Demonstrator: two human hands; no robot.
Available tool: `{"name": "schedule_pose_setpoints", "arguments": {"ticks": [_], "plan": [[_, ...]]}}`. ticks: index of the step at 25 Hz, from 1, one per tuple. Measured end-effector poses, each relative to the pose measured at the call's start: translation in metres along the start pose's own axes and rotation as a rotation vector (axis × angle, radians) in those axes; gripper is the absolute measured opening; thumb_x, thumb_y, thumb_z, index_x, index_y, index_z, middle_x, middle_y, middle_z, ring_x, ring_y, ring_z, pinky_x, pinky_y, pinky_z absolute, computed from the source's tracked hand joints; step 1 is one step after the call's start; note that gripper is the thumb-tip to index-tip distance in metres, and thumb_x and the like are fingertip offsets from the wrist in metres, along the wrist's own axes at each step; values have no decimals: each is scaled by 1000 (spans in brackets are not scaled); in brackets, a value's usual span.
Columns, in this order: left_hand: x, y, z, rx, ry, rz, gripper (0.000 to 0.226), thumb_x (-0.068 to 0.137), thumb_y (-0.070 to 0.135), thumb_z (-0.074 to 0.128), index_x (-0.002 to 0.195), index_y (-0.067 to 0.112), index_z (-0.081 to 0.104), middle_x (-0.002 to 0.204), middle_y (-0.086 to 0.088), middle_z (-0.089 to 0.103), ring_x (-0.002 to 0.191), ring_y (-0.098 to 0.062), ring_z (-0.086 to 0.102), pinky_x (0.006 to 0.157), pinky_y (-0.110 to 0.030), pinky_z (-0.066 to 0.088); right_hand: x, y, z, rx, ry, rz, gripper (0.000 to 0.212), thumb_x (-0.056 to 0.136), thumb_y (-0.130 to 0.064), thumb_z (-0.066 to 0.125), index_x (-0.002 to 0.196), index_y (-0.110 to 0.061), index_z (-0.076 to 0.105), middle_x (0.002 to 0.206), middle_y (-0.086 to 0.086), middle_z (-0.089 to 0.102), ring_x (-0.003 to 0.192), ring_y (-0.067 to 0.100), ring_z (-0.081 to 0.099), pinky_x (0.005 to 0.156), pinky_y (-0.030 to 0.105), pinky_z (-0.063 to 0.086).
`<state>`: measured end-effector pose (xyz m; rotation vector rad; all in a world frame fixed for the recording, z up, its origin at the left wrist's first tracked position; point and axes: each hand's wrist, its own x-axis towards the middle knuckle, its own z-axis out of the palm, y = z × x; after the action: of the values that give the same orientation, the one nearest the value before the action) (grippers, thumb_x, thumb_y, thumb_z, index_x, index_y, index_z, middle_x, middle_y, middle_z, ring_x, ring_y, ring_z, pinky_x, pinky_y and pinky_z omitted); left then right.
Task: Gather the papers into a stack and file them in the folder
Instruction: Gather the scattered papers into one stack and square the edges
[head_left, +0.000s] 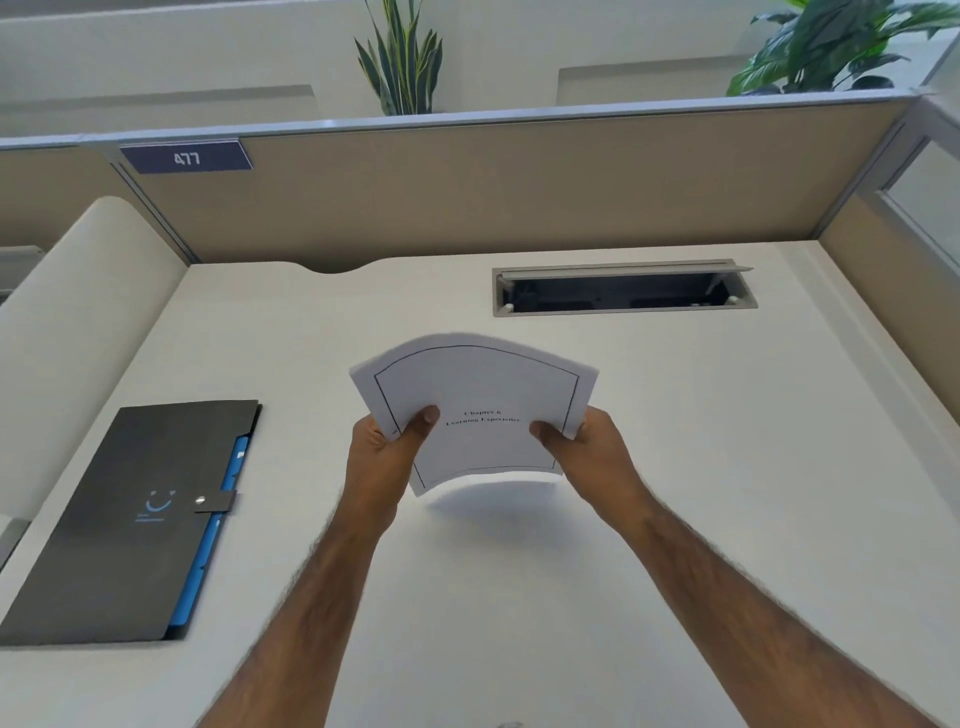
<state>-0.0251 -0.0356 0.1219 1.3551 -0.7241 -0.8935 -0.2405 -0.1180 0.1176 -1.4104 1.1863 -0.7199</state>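
A stack of white papers (475, 384) hangs above the middle of the desk, its top sheet printed with a thin black border and a short centred title. My left hand (382, 457) grips the stack's left edge, thumb on top. My right hand (587, 452) grips the right edge the same way. The sheets bow upward between the two hands and cast a shadow on the desk below. A black folder (130, 519) lies shut on the desk at the left, held by a snap strap, with blue tabbed dividers showing along its right side.
The white desk (675, 467) is walled by beige cubicle partitions at the back and right. An open cable slot (623, 291) is set into the desk at the back right. A curved cream panel rises at the left. Plants stand behind the partition.
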Motion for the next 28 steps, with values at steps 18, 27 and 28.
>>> {"name": "schedule_pose_setpoints", "arguments": {"ticks": [18, 27, 28], "plan": [[26, -41, -43, 113, 135, -440, 30, 86, 21, 79, 112, 6, 74, 106, -13, 79, 97, -32, 76, 87, -45, 61, 25, 11, 48, -15, -43, 210, 18, 85, 1, 45, 93, -4, 60, 80, 3, 59, 62, 17, 44, 47, 21, 34], [63, -78, -90, 472, 210, -467, 4, 89, 5, 68, 87, 8, 69, 85, -10, 68, 74, -27, 60, 63, -27, 47, 55, 35, 115, 16, -118, 501, 32, 77, 1, 37, 102, 0, 58, 89, 7, 48, 72, 20, 37, 59, 24, 30], [64, -81, -93, 533, 215, -452, 7, 89, 4, 65, 92, 8, 70, 90, -10, 69, 75, -27, 60, 64, -27, 46, 58, 40, 117, 14, -119, 507, 35, 77, 1, 38, 105, 2, 59, 89, 7, 51, 74, 21, 40, 61, 25, 32]]}}
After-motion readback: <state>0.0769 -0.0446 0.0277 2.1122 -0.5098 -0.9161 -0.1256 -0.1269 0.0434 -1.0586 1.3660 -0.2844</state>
